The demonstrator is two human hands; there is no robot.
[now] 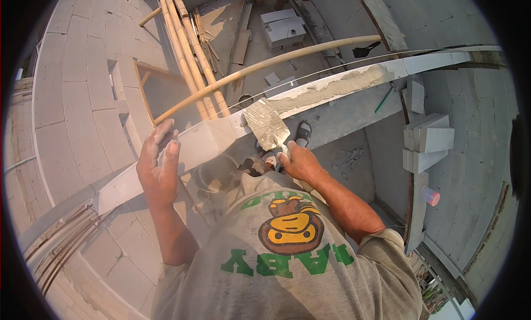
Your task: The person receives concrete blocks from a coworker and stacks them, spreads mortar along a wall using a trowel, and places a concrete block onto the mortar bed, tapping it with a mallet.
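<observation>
The shirt (285, 248) is cropped; right fingers (285, 159) partly hide the trowel (266, 124).

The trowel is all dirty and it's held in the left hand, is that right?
Not quite: the head view shows the dirty trowel held in the right hand, not in the left hand.

Metal-looking trowel (267, 126), smeared with rough mortar (258, 115). Bamboo pole (298, 53) at 12 o'clock: smooth, faintly glossy. Blocks (435, 140) at 3 o'clock: matt (almost chalky). Shirt (235, 295) at 6 o'clock: matt cloth.
</observation>
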